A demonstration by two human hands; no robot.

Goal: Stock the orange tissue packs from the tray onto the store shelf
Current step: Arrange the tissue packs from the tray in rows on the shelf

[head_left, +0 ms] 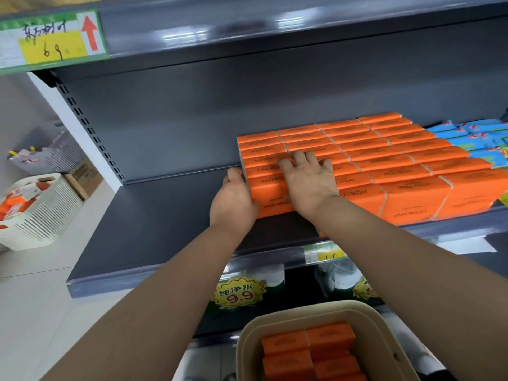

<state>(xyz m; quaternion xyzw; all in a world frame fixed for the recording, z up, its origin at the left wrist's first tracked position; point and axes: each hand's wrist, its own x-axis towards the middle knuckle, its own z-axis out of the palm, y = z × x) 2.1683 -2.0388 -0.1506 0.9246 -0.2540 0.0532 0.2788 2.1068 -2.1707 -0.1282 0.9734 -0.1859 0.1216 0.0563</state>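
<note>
Beige tray (297, 309) at bottom centre, cut off by the frame edge, holds orange tissue packs (310, 350) in rows; how many more lie lower down cannot be told. Both bare forearms reach up over it and hide part of the lower shelf, where a yellow 9.9 price sign (239, 292) shows, with white goods behind it too dim to make out. Dark grey store shelf (165, 215) is bare on its left half. A block of orange packs on the shelf (384, 166) fills the middle, several rows deep, print upside down and mostly blurred. Left hand (233, 199) presses flat against the block's left end, fingers hidden along that side, thumb at the front corner. Right hand (308, 182) lies palm down on top of the block, fingers spread, covering a few packs. Blue packs (472, 138) sit just right of the orange block, cut off at the frame edge. Far left on the floor: white slatted basket (41, 215) with orange items inside, cardboard box (85, 174), grey basket (52, 155). Green and yellow price tag (52, 39) with a red arrow hangs on the upper shelf edge, handwriting unclear.
</note>
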